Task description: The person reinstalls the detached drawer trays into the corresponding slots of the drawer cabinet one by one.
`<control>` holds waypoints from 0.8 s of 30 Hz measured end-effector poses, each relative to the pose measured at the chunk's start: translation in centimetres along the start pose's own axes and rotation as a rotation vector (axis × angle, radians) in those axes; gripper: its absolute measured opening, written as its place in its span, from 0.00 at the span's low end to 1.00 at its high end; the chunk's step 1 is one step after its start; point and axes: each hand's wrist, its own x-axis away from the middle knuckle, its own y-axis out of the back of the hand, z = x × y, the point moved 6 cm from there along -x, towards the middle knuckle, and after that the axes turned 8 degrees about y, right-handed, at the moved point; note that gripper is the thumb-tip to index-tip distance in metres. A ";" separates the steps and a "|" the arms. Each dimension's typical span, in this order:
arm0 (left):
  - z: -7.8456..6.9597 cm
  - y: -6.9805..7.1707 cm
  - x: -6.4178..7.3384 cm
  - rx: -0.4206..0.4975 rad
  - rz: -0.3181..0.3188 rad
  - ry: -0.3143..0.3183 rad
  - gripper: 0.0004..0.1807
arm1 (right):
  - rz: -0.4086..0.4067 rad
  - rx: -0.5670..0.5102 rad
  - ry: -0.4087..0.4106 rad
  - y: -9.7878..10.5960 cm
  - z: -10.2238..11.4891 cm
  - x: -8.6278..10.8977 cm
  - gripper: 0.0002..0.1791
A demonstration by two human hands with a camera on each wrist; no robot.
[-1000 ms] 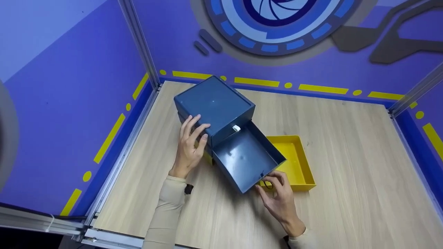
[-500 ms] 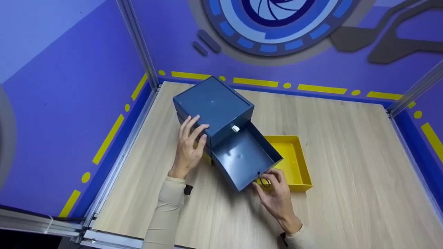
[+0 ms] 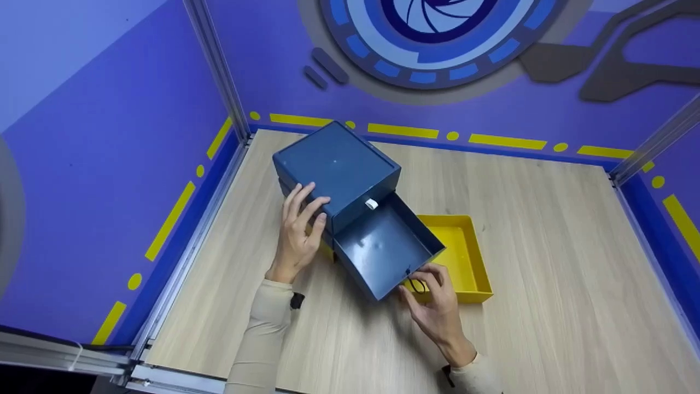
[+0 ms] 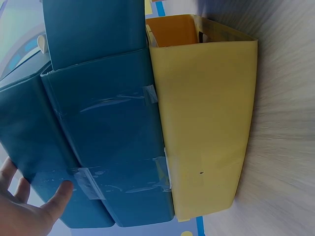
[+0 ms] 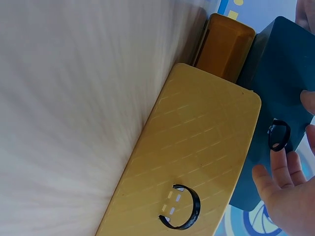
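Stack of three drawer units stands toward the table's (image 3: pixel 547 246) far left corner, turned askew to the edges. Order from the top: dark blue upper box (image 3: pixel 336 164), dark blue middle shell (image 4: pixel 108 128), yellow casing (image 4: pixel 206 118) on the tabletop. Blue drawer (image 3: pixel 377 246) juts from the middle shell toward the near edge, nothing visible inside.

Left hand (image 3: pixel 298 238): fingers spread, laid on the upper box's side and top rim, no grasp. Likely a brace, so the light stack does not slide or twist under force at the drawer.

Right hand (image 3: pixel 437 312): fingers loosely extended, tips at the drawer front around the black loop (image 3: pixel 417 284); looks like contact with the panel rather than a pull on the loop. Centred contact should keep the drawer square in its shell.

Yellow tray (image 3: pixel 476 262) sits on the table right of the stack, partly under the blue drawer's overhang; cannot tell whether its rear still engages the casing.

Materials: thin, glossy moulded plastic, apparently; drawer floor throws a highlight. Tray front has faint diagonal relief and its own black handle (image 5: pixel 196 209). Clear tape (image 4: pixel 88 183) bridges the blue seam, presumably binding the units. White tab (image 3: pixel 372 204), small and curved, on the upper box's front.
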 end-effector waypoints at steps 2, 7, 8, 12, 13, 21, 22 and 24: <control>0.1 0.0 0.0 -0.003 0.001 0.001 0.17 | 0.001 0.001 -0.004 -0.1 0.0 0.0 0.20; 0.2 0.1 0.0 -0.002 0.003 0.002 0.17 | 0.003 -0.007 -0.011 -0.3 0.0 -0.3 0.21; 0.2 0.1 0.0 -0.001 0.002 0.002 0.17 | 0.004 -0.010 -0.012 -0.4 0.0 -0.4 0.21; 0.4 0.1 0.0 -0.002 0.001 0.004 0.17 | 0.002 -0.017 -0.008 -0.6 -0.1 -0.8 0.20; 0.4 0.1 0.0 0.000 0.001 0.004 0.17 | 0.001 -0.015 -0.008 -0.7 -0.1 -0.9 0.20; 0.3 0.1 0.1 0.001 -0.006 -0.007 0.17 | -0.005 0.002 -0.023 -1.0 -0.2 -1.0 0.19; 0.2 0.1 0.0 0.000 -0.005 -0.008 0.17 | -0.004 0.005 -0.025 -1.0 -0.2 -1.0 0.19; 0.2 0.1 0.0 -0.004 -0.001 -0.013 0.17 | -0.005 0.009 -0.029 -1.0 -0.3 -1.1 0.19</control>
